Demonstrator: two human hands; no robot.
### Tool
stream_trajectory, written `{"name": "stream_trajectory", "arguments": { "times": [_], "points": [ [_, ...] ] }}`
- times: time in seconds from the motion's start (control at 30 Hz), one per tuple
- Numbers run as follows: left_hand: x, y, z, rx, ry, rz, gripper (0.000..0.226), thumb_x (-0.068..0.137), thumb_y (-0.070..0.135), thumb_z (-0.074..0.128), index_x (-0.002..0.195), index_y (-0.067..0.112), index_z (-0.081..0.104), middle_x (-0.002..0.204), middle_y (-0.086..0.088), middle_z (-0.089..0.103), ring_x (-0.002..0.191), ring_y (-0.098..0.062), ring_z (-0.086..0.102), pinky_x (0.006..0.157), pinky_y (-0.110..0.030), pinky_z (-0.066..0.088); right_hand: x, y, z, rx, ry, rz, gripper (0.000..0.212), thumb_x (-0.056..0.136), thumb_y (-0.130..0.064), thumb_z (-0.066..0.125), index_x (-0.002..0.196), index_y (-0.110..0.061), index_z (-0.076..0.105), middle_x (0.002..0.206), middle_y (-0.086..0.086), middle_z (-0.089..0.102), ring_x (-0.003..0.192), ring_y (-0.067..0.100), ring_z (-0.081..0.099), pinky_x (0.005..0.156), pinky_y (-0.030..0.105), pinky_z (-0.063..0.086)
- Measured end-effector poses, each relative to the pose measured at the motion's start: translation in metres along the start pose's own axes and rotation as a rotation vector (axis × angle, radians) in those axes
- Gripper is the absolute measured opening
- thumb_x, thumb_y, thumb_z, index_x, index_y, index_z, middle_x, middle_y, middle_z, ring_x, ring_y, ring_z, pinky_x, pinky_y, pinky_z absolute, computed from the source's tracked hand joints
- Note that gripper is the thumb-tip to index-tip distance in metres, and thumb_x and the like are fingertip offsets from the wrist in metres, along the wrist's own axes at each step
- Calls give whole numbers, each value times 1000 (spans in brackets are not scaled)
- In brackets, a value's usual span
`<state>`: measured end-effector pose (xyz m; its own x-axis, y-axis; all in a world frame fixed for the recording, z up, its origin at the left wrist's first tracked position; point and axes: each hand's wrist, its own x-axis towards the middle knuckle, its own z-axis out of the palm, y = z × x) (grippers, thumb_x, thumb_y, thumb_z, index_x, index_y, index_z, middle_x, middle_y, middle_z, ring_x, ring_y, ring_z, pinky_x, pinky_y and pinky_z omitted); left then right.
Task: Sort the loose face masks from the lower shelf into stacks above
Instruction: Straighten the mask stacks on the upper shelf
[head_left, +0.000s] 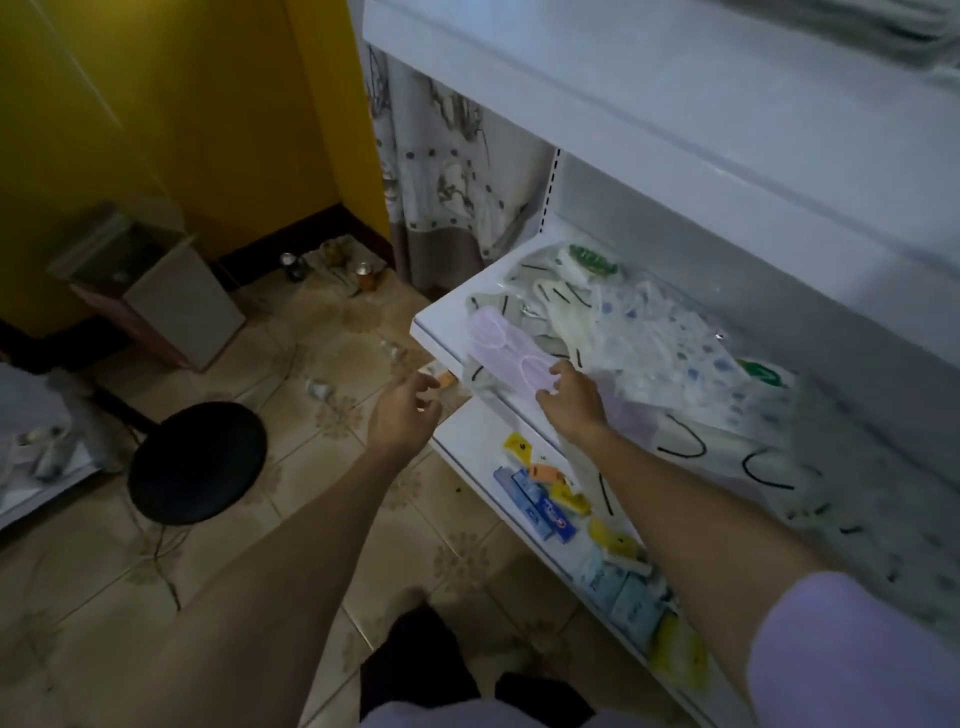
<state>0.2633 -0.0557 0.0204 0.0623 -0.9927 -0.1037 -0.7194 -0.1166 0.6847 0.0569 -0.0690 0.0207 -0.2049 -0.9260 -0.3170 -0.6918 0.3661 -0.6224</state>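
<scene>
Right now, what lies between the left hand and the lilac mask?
Head view: the shelf's front lip and a small orange packet below it.

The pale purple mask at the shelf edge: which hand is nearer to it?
Right. The right hand grips the pale purple mask at its near end; the left hand hovers apart, left of the shelf.
</scene>
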Motion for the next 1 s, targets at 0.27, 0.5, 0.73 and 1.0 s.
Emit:
{"name": "stream_trajectory", "arguments": {
  "times": [0.27,0.5,0.73,1.0],
  "points": [
    [108,-31,1,87,-259,157,32,86,12,58,118,10,59,115,-13,58,91,-24,61,76,-28,46,61,-19,30,132,30,306,50,92,-19,52,139,-7,39,137,17,48,122,32,48,95,31,41],
    [166,-31,4,181,-365,279,39,86,14,60,124,10,55,125,-17,53,113,-30,50,91,-35,42,60,-15,53,153,113,392,47,89,-8,52,135,-5,44,124,20,56,110,33,55,80,30,43],
    [187,-19,30,222,-484,345,46,87,11,59,130,-2,48,135,-20,47,123,-33,42,101,-36,31,64,-5,54,258,171,497,50,92,-11,51,141,-10,40,134,16,50,118,28,50,85,21,37],
    [196,-27,50,283,-375,273,47,82,17,63,124,-1,53,135,-25,44,123,-39,42,98,-42,36,73,-3,58,270,190,522,47,91,-9,51,138,-9,45,132,15,53,117,26,51,75,14,35]
  ]
}}
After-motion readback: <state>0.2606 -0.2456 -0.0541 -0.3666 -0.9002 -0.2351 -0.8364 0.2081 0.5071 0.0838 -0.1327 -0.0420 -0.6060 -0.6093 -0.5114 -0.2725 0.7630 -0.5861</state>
